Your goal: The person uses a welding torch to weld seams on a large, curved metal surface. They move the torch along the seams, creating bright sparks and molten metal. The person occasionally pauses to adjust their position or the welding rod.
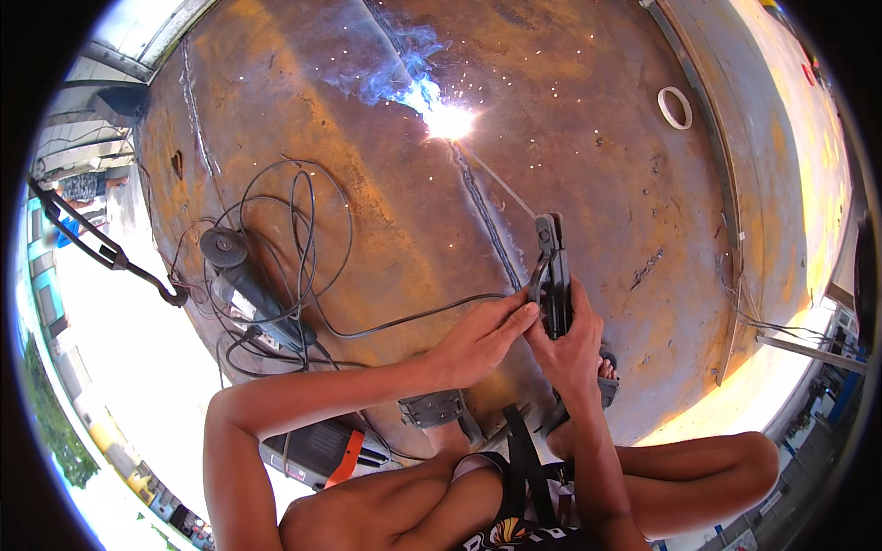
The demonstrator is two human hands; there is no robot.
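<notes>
Right hand (571,342) closed around a black electrode holder (552,275), gripping its handle. Left hand (480,340) beside it, fingers curled, fingertips touching the holder and the right hand from the left; steadying rather than wrapped around.

Holder's long axis running up and away from the hands, clamp end farthest from them. Thin welding rod (501,186) clamped there, slanting on up and to the left, tip ending in a bright white arc (449,121) with bluish smoke just beyond. Dark weld seam (485,216) running on the rusty curved steel surface (606,147) from the arc back toward the hands.

Left of the left hand, well apart: angle grinder (241,275) lying among black cables (303,230). Below the left forearm: dark box-shaped machine with an orange strap (322,452). Up and to the right of the right hand, well apart: white ring (675,107) lying on the steel, nothing inside it.
</notes>
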